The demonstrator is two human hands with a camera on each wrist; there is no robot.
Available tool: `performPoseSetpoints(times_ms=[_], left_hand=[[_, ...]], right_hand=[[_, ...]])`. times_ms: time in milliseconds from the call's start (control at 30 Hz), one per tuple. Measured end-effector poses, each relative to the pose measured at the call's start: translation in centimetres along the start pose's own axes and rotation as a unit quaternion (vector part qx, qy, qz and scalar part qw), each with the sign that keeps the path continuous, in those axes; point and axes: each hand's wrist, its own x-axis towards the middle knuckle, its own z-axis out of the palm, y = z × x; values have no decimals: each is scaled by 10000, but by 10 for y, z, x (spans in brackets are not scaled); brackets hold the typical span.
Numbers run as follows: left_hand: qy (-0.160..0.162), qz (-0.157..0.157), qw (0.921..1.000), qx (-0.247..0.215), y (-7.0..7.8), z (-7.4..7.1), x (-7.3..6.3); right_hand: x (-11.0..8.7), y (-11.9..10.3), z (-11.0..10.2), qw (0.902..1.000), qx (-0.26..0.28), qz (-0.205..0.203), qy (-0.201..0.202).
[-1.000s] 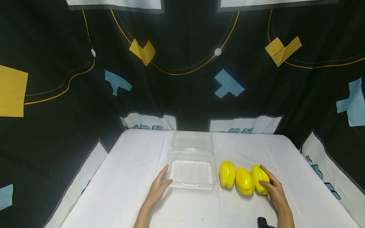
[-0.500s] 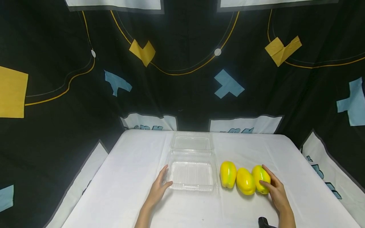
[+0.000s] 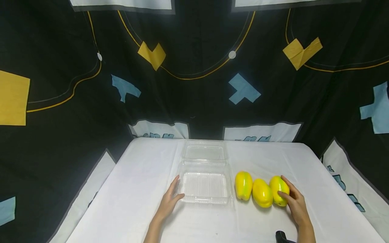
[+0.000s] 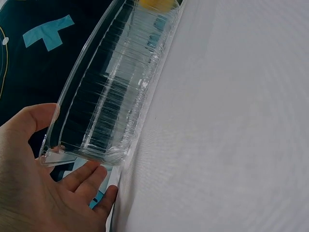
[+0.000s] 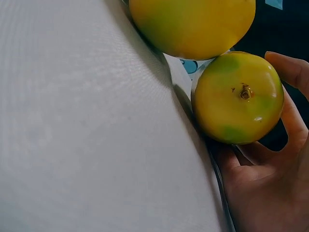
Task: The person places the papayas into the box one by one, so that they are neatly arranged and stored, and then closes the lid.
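On the white table a clear plastic clamshell box (image 3: 204,199) lies with its lid (image 3: 205,151) folded back behind its base. My left hand (image 3: 168,201) holds the box by its front left corner. In the left wrist view the thumb (image 4: 41,118) is at the rim and several fingers reach under the edge. Three yellow mangoes with green patches lie right of the box. Around the rightmost mango (image 3: 278,191) my right hand (image 3: 293,199) curls, thumb at its front. The middle mango (image 3: 262,194) lies against it; the left mango (image 3: 243,185) is nearest the box.
A dark object (image 3: 282,237) stands at the table's front edge beside the right forearm. Black cloth (image 3: 194,104) with yellow and blue patches hangs around the table (image 3: 146,168) at the back and sides.
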Motion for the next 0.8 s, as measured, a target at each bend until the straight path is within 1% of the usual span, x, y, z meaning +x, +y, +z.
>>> performPoseSetpoints(times_ms=[100,233,333,400,500,567,600,633,733,800], left_hand=[[7,-6,10000,12,5,0,-1],[8,-41,10000,-68,25,-2,-5],[14,-7,9999,-109,34,-3,-7],[28,-12,10000,-29,28,-2,-5],[31,6,10000,39,14,-1,-3],[8,-15,10000,52,4,0,-1],[-10,-33,10000,13,2,0,0],[-26,-44,10000,-40,5,-1,-1],[-23,-106,9999,-27,4,-1,-1],[-16,-123,9999,4,5,-1,-1]], right_hand=[[0,-2,-1,9998,-137,116,93],[-1,-4,-1,9991,-268,255,200],[-1,-5,-1,9986,-292,335,273],[-1,-5,-1,9982,-291,397,329],[-1,-6,-1,9975,-311,480,419],[-1,-7,-1,9973,-224,515,467],[-1,-8,-1,9972,-185,535,486],[-1,-8,-1,9972,-134,535,499],[-2,-8,-2,9971,147,546,511],[-1,-8,-2,9967,202,570,540]])
